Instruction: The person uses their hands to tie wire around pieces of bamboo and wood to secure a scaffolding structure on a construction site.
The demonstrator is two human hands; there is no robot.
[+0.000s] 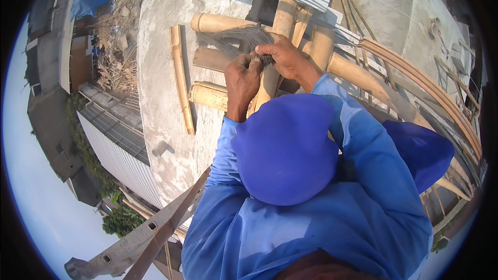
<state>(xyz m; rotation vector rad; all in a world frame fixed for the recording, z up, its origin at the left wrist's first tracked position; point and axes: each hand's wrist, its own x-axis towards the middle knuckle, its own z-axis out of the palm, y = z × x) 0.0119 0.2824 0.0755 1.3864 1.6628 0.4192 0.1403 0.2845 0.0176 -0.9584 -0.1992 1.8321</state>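
Observation:
A loose bundle of thin grey wire (236, 39) fans out to the left over the bamboo poles. My left hand (242, 84) is closed on the bundle's near end, thumb up. Close against it, my right hand (288, 61) also grips the wire, its thumb pointing toward the left thumb. Both hands are just above a thick upright bamboo pole (285, 16) where several pieces meet. Beneath the wire, a horizontal bamboo pole (218, 23) sticks out to the left. A shorter bamboo end (208, 95) lies beside my left wrist. The fingertips' exact grip is partly hidden.
A split bamboo strip (181, 80) rests on the rough concrete surface (161, 52) at left. Long curved strips (423, 85) and a bamboo pole (363, 82) extend right. A metal beam with holes (129, 238) slants at lower left. Rooftops and ground show far below.

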